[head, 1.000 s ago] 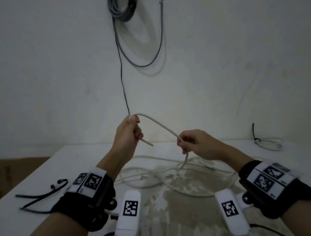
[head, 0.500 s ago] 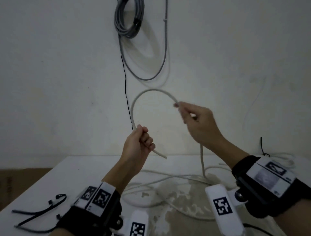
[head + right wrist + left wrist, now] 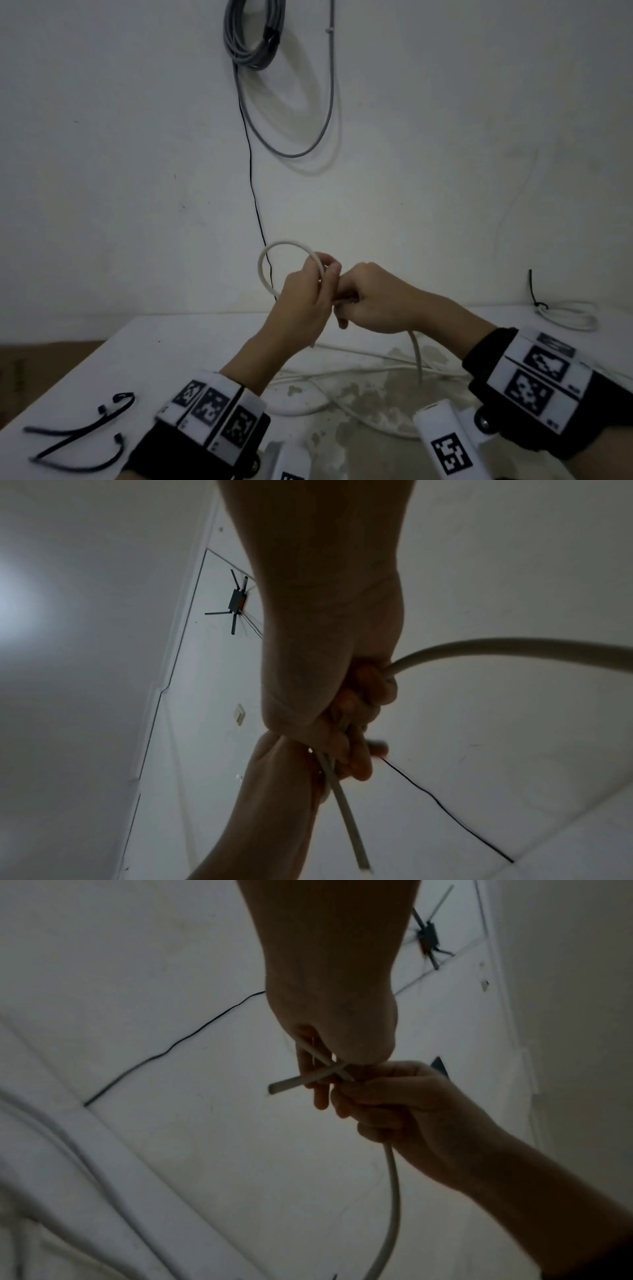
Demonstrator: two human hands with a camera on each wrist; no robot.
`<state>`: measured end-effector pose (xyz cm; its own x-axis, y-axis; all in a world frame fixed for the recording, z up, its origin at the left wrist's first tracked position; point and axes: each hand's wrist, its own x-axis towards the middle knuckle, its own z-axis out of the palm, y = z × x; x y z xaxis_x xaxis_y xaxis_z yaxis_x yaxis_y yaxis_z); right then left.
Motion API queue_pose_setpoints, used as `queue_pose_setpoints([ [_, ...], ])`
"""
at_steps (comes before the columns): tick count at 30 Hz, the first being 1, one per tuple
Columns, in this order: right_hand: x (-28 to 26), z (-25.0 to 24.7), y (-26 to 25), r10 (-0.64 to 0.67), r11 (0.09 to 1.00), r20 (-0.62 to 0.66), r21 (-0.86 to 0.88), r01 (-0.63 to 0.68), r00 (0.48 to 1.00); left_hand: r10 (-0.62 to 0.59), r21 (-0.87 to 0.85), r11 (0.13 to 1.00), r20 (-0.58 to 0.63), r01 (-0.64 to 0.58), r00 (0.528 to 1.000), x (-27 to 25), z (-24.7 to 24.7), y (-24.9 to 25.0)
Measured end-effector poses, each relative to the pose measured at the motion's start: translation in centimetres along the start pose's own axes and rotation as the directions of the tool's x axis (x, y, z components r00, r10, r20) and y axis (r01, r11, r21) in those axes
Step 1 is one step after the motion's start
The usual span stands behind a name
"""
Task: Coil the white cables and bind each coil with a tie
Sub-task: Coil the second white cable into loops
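Above the table both hands meet on one white cable (image 3: 274, 247). It forms a small loop that stands up and to the left of my left hand (image 3: 310, 294), which grips the loop where its strands cross (image 3: 329, 1066). The cable's cut end (image 3: 277, 1088) pokes out below that hand. Touching it from the right, my right hand (image 3: 368, 301) is curled round the same cable (image 3: 445, 649), whose long part hangs down (image 3: 416, 356) to loose white cable (image 3: 342, 373) on the table. Black ties (image 3: 78, 442) lie at the table's near left.
A white coil bound with a black tie (image 3: 565, 313) lies at the far right of the white table (image 3: 120, 370). On the wall hang a grey cable bundle (image 3: 253, 37) and a thin black wire (image 3: 253, 192). The tabletop's middle is stained (image 3: 376, 404).
The right hand has come down and left with the cable to meet the left hand. The wide arc between them has closed into a small loop held at the left hand.
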<state>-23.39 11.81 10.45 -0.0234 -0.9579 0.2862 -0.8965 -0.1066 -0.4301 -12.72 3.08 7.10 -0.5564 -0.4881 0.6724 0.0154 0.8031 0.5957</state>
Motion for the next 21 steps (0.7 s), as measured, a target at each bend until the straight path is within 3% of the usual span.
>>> queue_pose_setpoints([
  [4, -1.1, -0.1, 1.1, 0.044, 0.989, -0.075, 0.142, -0.033, 0.996, -0.048, 0.377, 0.925, -0.026, 0.054, 0.999, 0.9, -0.9, -0.7],
  [8, -3.2, -0.8, 4.0, 0.127, 0.983, -0.063, 0.139, -0.117, 0.99, -0.109, 0.427, 0.891, -0.131, 0.155, 0.985, 1.6, -3.9, -1.9],
  [10, -3.6, -1.0, 5.0, 0.092, 0.995, -0.184, 0.052, -0.084, 0.979, -0.144, 0.49, 0.859, -0.047, 0.149, 0.988, 1.5, -4.5, -2.2],
  [12, -3.4, -1.3, 5.2, 0.005, 0.999, -0.34, -0.042, -0.021, 0.94, -0.201, 0.477, 0.87, 0.12, 0.121, 0.972, 1.1, -4.1, -1.9],
  [14, -2.8, -1.7, 4.8, -0.053, 0.995, -0.417, -0.099, 0.013, 0.908, -0.324, 0.255, 0.934, 0.317, 0.248, 0.891, 0.5, -3.2, -1.1],
  [16, -2.4, -2.0, 4.3, -0.132, 0.981, -0.388, -0.186, 0.063, 0.912, -0.369, -0.008, 0.896, 0.543, 0.443, 0.755, 0.0, -2.7, 0.1],
  [18, -2.2, -2.1, 3.4, -0.182, 0.966, -0.317, -0.234, 0.109, 0.931, -0.28, -0.219, 0.782, 0.713, 0.583, 0.643, -0.5, -2.4, 0.8],
  [19, -2.3, -2.2, 3.1, -0.16, 0.98, -0.291, -0.165, 0.115, 0.943, -0.205, -0.318, 0.697, 0.771, 0.643, 0.603, -0.5, -2.3, 0.9],
  [21, -2.5, -2.3, 2.2, -0.042, 0.981, -0.223, 0.173, 0.082, 0.974, -0.032, -0.47, 0.474, 0.836, 0.745, 0.548, -0.4, -2.2, 0.8],
])
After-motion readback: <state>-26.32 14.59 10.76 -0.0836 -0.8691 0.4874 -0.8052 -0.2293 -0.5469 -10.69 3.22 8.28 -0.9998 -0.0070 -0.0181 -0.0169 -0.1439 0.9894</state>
